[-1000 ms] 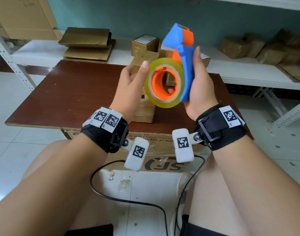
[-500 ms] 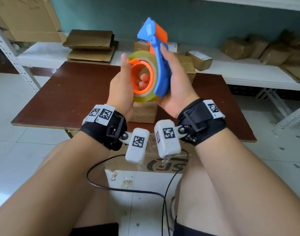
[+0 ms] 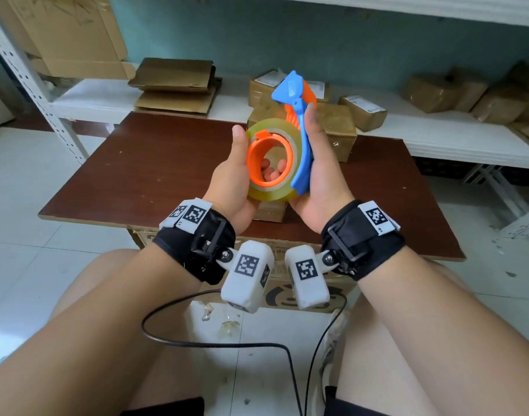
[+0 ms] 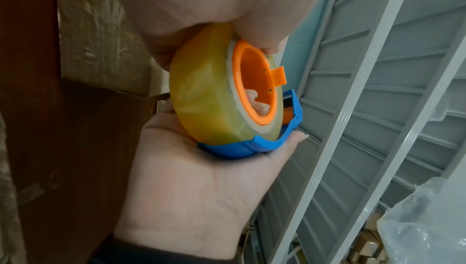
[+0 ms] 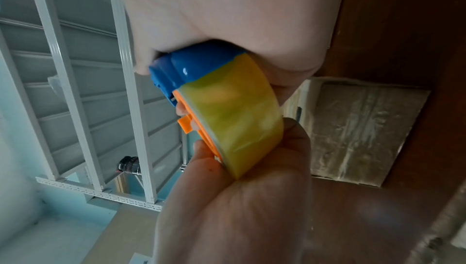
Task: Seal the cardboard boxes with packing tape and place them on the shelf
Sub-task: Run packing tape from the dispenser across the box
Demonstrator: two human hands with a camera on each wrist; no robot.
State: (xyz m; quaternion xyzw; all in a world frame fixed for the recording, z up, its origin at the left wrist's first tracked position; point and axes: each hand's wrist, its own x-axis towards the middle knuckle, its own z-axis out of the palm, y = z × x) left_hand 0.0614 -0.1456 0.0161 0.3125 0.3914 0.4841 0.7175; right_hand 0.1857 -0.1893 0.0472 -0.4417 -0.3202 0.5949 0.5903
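I hold a blue and orange tape dispenser (image 3: 302, 157) with a yellowish tape roll (image 3: 270, 195) above the brown table (image 3: 155, 163). My left hand (image 3: 234, 169) cups the roll's left side, thumb up, fingers showing through the orange core. My right hand (image 3: 320, 166) grips the blue handle, thumb lying along it. A small taped cardboard box (image 3: 269, 211) sits on the table under my hands, and a larger one (image 3: 338, 130) stands behind them. The left wrist view shows the roll (image 4: 209, 97) on the blue frame (image 4: 234, 148); the right wrist view shows the roll (image 5: 237, 119) and a box (image 5: 360, 132).
Flattened cardboard (image 3: 173, 82) lies on the white shelf (image 3: 101, 97) behind the table. Several taped boxes (image 3: 437, 91) stand on the shelf to the right. A printed carton (image 3: 284, 295) sits under the table's near edge, and a black cable (image 3: 197, 342) runs over the floor.
The dispenser has come down and nearer to me, turning its orange core upward. My left hand, beside the roll a second ago, now wraps it.
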